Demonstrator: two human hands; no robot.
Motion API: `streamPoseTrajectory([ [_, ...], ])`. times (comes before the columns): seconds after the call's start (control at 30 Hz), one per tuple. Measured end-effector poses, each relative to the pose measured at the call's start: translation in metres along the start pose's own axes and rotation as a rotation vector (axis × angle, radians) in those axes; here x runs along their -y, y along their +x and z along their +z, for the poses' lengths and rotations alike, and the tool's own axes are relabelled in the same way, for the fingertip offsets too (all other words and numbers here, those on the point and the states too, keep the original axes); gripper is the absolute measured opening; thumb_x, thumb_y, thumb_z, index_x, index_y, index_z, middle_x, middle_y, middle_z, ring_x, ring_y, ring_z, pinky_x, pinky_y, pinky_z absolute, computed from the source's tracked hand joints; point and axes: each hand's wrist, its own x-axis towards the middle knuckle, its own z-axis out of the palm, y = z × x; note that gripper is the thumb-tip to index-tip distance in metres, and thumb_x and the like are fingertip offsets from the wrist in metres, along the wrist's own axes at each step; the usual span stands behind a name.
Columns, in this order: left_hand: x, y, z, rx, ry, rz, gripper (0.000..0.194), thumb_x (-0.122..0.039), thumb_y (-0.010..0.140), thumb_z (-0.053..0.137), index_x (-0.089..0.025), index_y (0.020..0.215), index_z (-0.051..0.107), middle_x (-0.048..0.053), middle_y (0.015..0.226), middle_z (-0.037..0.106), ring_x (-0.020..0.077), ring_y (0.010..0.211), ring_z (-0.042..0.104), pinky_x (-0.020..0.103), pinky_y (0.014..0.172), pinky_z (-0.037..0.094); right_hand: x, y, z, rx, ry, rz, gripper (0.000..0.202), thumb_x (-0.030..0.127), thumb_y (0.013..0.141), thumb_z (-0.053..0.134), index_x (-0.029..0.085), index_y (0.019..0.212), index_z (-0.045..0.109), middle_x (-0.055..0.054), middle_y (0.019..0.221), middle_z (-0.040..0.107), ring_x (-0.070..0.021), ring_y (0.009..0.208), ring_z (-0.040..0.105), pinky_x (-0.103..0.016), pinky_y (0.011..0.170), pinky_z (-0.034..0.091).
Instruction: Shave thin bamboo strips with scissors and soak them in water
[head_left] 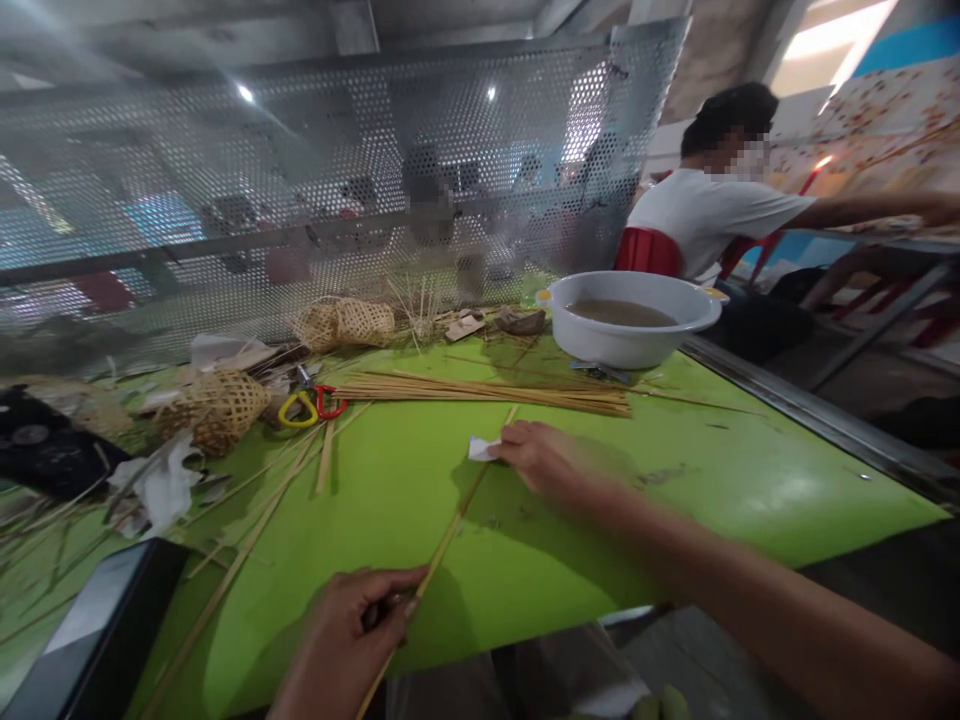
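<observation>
L hand [349, 625] pinching strip [454, 525] nr table [720, 470] edge, R hand [531, 455] mid-table, room btwn

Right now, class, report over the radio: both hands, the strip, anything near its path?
Left hand pinching thin strip. Right hand farther along it, gripping white scrap. Bundle of strips just beyond the strip's far end.
</observation>
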Motion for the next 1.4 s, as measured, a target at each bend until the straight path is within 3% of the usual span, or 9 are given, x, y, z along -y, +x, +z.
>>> streamPoseTrajectory([
  [0.2,-0.008,0.000,-0.003,-0.005,0.010,0.038,0.028,-0.038,0.078,0.059,-0.029,0.095,0.079,0.003,0.080,0.075,0.0165,0.062,0.062,0.024,0.058,0.050,-0.004,-0.001,0.001,0.029,0.048,-0.158,0.027,0.011,0.094,0.050,0.020,0.107,0.072,-0.006,0.086,0.063,-0.0176,0.082,0.055,-0.028,0.073,0.037],
  [0.33,-0.010,0.001,-0.004,0.006,0.025,0.049,0.027,-0.037,0.079,0.059,-0.030,0.097,0.078,0.003,0.083,0.076,0.0174,0.065,0.064,0.024,0.059,0.051,-0.010,0.000,0.003,-0.033,-0.017,0.050,0.029,0.009,0.093,0.051,0.021,0.104,0.075,-0.007,0.082,0.063,-0.0170,0.078,0.055,-0.027,0.067,0.036],
  [0.47,-0.008,0.001,-0.004,-0.023,0.031,0.078,0.026,-0.034,0.078,0.060,-0.029,0.096,0.078,0.003,0.084,0.077,0.0179,0.069,0.066,0.024,0.062,0.051,-0.008,-0.002,0.002,0.020,0.037,-0.137,0.027,0.014,0.095,0.051,0.022,0.111,0.072,-0.006,0.086,0.064,-0.0167,0.081,0.055,-0.027,0.072,0.037],
  [0.63,-0.007,0.001,-0.003,-0.003,0.027,0.092,0.027,-0.033,0.078,0.059,-0.028,0.096,0.078,0.003,0.077,0.076,0.0159,0.061,0.063,0.023,0.057,0.049,-0.010,-0.001,0.003,-0.039,-0.007,0.036,0.026,0.012,0.094,0.052,0.021,0.101,0.075,-0.006,0.083,0.063,-0.0162,0.078,0.054,-0.026,0.068,0.036],
  [0.77,-0.009,0.002,-0.003,-0.008,0.026,0.098,0.028,-0.034,0.077,0.059,-0.028,0.096,0.079,0.003,0.075,0.075,0.0165,0.062,0.063,0.023,0.058,0.049,-0.008,-0.001,0.007,0.013,0.032,-0.143,0.027,0.014,0.096,0.049,0.022,0.107,0.072,-0.006,0.085,0.064,-0.0165,0.080,0.054,-0.027,0.072,0.038],
  [0.93,-0.010,0.001,-0.002,-0.047,0.056,0.097,0.026,-0.036,0.077,0.060,-0.029,0.095,0.079,0.003,0.074,0.075,0.0182,0.065,0.064,0.025,0.061,0.050,-0.006,0.000,0.004,-0.020,-0.006,-0.001,0.029,0.010,0.093,0.051,0.021,0.108,0.073,-0.007,0.086,0.064,-0.0174,0.080,0.055,-0.028,0.071,0.038],
  [1.07,-0.008,0.000,-0.001,-0.076,0.058,0.125,0.025,-0.035,0.076,0.061,-0.030,0.093,0.079,0.004,0.077,0.076,0.0193,0.068,0.065,0.026,0.063,0.051,-0.004,-0.002,0.002,0.016,0.059,-0.130,0.026,0.012,0.094,0.051,0.021,0.107,0.072,-0.007,0.087,0.064,-0.0172,0.082,0.055,-0.028,0.073,0.038],
  [1.2,-0.011,0.000,-0.001,-0.078,0.042,0.119,0.025,-0.034,0.077,0.060,-0.030,0.092,0.079,0.004,0.077,0.076,0.0199,0.070,0.066,0.027,0.067,0.053,-0.003,-0.001,0.004,-0.028,0.025,0.015,0.026,0.011,0.092,0.055,0.021,0.107,0.073,-0.006,0.086,0.063,-0.0174,0.081,0.055,-0.027,0.071,0.038],
  [1.4,-0.012,0.000,0.000,-0.068,0.028,0.115,0.026,-0.035,0.077,0.059,-0.029,0.092,0.079,0.005,0.076,0.075,0.0189,0.066,0.065,0.025,0.061,0.052,-0.001,0.000,0.003,0.000,0.081,-0.094,0.026,0.013,0.094,0.052,0.022,0.106,0.073,-0.006,0.086,0.064,-0.0167,0.082,0.056,-0.027,0.073,0.039],
])
